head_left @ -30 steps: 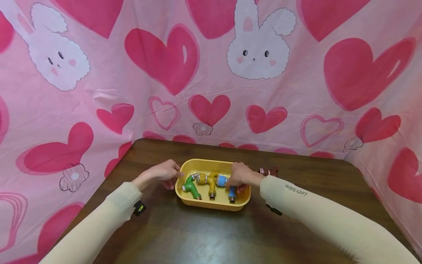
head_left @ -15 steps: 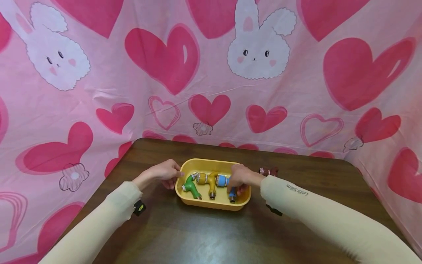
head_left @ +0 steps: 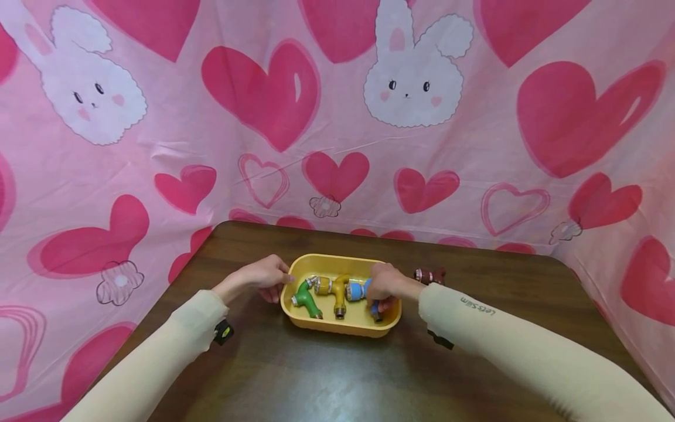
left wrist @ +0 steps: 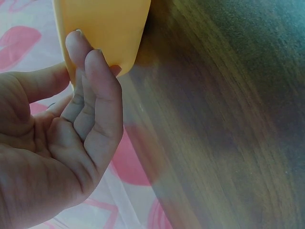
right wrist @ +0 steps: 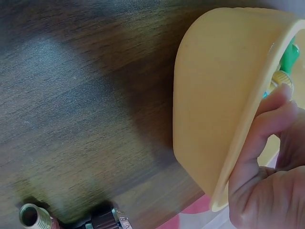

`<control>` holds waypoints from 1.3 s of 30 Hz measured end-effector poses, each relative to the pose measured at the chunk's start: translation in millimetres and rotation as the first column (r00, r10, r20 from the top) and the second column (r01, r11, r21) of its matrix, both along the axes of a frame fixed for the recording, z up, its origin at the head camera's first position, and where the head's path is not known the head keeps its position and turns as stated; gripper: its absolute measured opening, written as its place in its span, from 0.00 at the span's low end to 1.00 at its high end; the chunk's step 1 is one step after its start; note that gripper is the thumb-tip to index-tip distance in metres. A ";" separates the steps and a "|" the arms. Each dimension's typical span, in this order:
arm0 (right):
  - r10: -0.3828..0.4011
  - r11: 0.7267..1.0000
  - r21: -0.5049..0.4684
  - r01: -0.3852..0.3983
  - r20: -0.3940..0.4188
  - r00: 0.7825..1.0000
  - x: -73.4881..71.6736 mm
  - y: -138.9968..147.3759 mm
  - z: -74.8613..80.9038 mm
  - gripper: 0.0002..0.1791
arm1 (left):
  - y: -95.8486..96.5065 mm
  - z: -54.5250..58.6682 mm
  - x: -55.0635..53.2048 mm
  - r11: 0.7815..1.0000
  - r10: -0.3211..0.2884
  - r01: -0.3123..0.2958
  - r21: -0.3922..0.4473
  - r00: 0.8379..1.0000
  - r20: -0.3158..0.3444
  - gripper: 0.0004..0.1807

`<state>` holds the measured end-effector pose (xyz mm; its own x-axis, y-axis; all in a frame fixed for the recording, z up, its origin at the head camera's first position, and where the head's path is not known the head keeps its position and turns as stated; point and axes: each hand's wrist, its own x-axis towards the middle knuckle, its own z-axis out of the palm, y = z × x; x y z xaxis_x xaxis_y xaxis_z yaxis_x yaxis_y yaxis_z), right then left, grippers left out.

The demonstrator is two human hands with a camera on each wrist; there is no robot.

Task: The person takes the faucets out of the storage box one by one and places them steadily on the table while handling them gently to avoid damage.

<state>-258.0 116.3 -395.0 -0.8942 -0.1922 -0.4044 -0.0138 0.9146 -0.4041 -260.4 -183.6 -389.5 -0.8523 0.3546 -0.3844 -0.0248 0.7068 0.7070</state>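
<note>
From my remote seat, leftmost I had the left hand (head_left: pixel 266 276) pinching the end of the yellow tray (head_left: pixel 343 330), thumb at the rim and fingers bent against the outer wall, a hold I judged was for keeping the tray from sliding on the table (head_left: pixel 327 378). Inside, the green tap (head_left: pixel 307 300) lay slanted beside the left wall. Next came the yellow tap (head_left: pixel 340 293) at the middle, one end toward me; I read that spread as leaving each tap its own space. In the tray's right part, the right hand (head_left: pixel 389 282) came over the rim, its fingers closed around the middle of the blue tap (head_left: pixel 355 291); I couldn't tell whether the tap touched the floor. Farthest right, outside the tray, the dark red tap (head_left: pixel 429 275) lay on the table, apart from both hands.
</note>
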 end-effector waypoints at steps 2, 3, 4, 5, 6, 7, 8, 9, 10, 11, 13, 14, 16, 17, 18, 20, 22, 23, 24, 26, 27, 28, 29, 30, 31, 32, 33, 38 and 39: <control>0.004 1.000 -0.008 -0.005 -0.003 1.000 0.4 0.8 0.5 0.18 | 0.2 0.2 0.1 1.000 0.000 0.000 -0.001 1.000 0.000 0.11; 0.009 1.000 -0.011 -0.009 -0.005 1.000 0.7 1.2 0.9 0.18 | 0.3 0.3 0.2 1.000 0.000 0.000 -0.001 1.000 0.001 0.11; 0.009 1.000 -0.014 -0.009 -0.006 1.000 0.9 1.5 1.4 0.18 | 0.4 0.5 0.4 1.000 -0.002 0.002 -0.002 1.000 0.001 0.11; 0.009 1.000 -0.017 -0.009 -0.007 1.000 1.2 1.8 1.7 0.17 | 0.6 0.5 0.5 1.000 -0.002 0.002 0.000 1.000 0.002 0.11; 0.009 1.000 -0.020 -0.009 -0.008 1.000 1.6 2.0 1.6 0.17 | 0.6 0.6 0.6 1.000 -0.001 0.001 0.001 1.000 0.003 0.11; 0.006 1.000 -0.022 -0.007 -0.007 1.000 1.8 1.8 1.7 0.17 | 0.8 0.7 0.7 1.000 0.001 -0.001 0.001 1.000 0.002 0.11; 0.006 1.000 -0.022 -0.006 -0.009 1.000 2.1 1.5 1.7 0.16 | 1.1 0.9 0.6 1.000 0.002 -0.002 0.004 1.000 0.004 0.11; 0.005 1.000 -0.021 -0.005 -0.010 1.000 2.1 1.3 1.6 0.15 | 1.2 1.0 0.6 1.000 0.002 -0.002 0.006 1.000 0.004 0.12; 0.005 1.000 -0.019 -0.005 -0.013 1.000 2.3 1.0 1.6 0.14 | 1.2 0.9 0.7 1.000 0.003 -0.003 0.008 1.000 0.005 0.12; 0.006 1.000 -0.017 -0.007 -0.014 1.000 2.4 0.5 1.5 0.13 | 1.2 1.0 0.7 1.000 0.005 -0.005 0.011 1.000 0.006 0.12; 0.011 1.000 -0.011 -0.011 -0.017 1.000 2.3 -0.2 1.1 0.11 | 1.5 0.9 0.8 1.000 0.009 -0.009 0.014 1.000 0.009 0.12; 0.011 1.000 -0.011 -0.011 -0.018 1.000 2.3 -0.3 0.9 0.11 | 1.6 1.2 1.0 1.000 0.005 -0.005 0.015 1.000 0.009 0.13; 0.010 1.000 -0.014 -0.010 -0.015 1.000 2.3 0.0 0.6 0.11 | 1.8 1.2 1.1 1.000 0.012 -0.012 0.014 1.000 0.009 0.12; 0.008 1.000 -0.018 -0.008 -0.011 1.000 2.2 0.1 0.5 0.11 | 2.0 1.1 1.1 1.000 0.016 -0.016 0.013 1.000 0.011 0.12; 0.008 1.000 -0.023 -0.008 -0.009 1.000 2.2 0.2 0.5 0.12 | 2.1 1.2 1.1 1.000 0.016 -0.016 0.010 1.000 0.010 0.12; 0.006 0.999 -0.035 -0.007 0.000 1.000 1.9 0.7 0.8 0.12 | 2.1 1.0 1.1 1.000 0.019 -0.019 0.005 1.000 0.009 0.12; 0.005 0.999 -0.048 -0.005 0.005 1.000 1.8 1.0 1.1 0.12 | 2.0 0.4 0.8 1.000 0.024 -0.024 0.002 1.000 0.008 0.11; 0.007 0.999 -0.053 -0.007 0.006 1.000 1.8 1.1 1.3 0.12 | 2.0 0.2 0.6 1.000 0.023 -0.023 0.001 1.000 0.006 0.11; 0.011 0.999 -0.054 -0.010 0.003 1.000 1.6 1.2 1.3 0.12 | 2.1 0.0 0.4 1.000 0.022 -0.022 0.001 1.000 0.003 0.11; 0.016 0.999 -0.049 -0.016 -0.004 1.000 1.9 0.8 1.6 0.12 | 1.7 -0.4 0.3 1.000 0.024 -0.024 0.003 1.000 0.002 0.11; 0.020 0.999 -0.045 -0.020 -0.009 1.000 2.0 0.5 1.5 0.13 | 1.5 -0.7 0.3 1.000 0.022 -0.022 0.003 1.000 0.001 0.12; 0.025 0.999 -0.037 -0.026 -0.015 1.000 2.1 0.2 1.5 0.13 | 1.3 -0.9 0.2 1.000 0.020 -0.020 0.003 1.000 -0.001 0.12; 0.031 0.999 -0.030 -0.032 -0.018 0.999 2.2 -0.1 1.1 0.14 | 1.1 -1.0 0.2 1.000 0.019 -0.019 0.003 1.000 -0.001 0.12; 0.035 0.999 -0.021 -0.036 -0.019 0.999 2.0 -0.4 0.7 0.15 | 0.8 -1.3 0.3 1.000 0.018 -0.018 0.002 1.000 0.000 0.12; 0.038 0.999 -0.015 -0.038 -0.019 0.999 1.9 -0.3 0.7 0.15 | 0.9 -1.4 0.0 1.000 0.018 -0.018 0.001 1.000 0.001 0.12; 0.039 0.999 -0.008 -0.040 -0.017 0.999 1.6 -0.1 0.4 0.16 | 1.0 -1.7 -0.2 1.000 0.016 -0.016 0.001 1.000 0.002 0.12; 0.039 0.999 -0.005 -0.039 -0.014 0.999 1.2 0.1 0.1 0.16 | 1.0 -1.9 -0.3 1.000 0.013 -0.013 -0.001 1.000 0.000 0.12; 0.029 1.000 0.002 -0.029 0.008 1.000 -0.2 0.7 1.1 0.17 | 1.0 -1.9 -0.7 1.000 0.011 -0.011 -0.003 1.000 0.000 0.11; 0.029 1.000 0.001 -0.029 0.013 1.000 -0.3 0.6 1.8 0.17 | 1.0 -1.8 -0.7 1.000 0.011 -0.011 -0.002 1.000 0.000 0.11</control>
<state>-258.3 116.9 -393.2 -0.8830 -0.2173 -0.4160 -0.0350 0.9144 -0.4033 -261.2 -182.5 -391.3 -0.8565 0.3441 -0.3848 -0.0325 0.7081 0.7054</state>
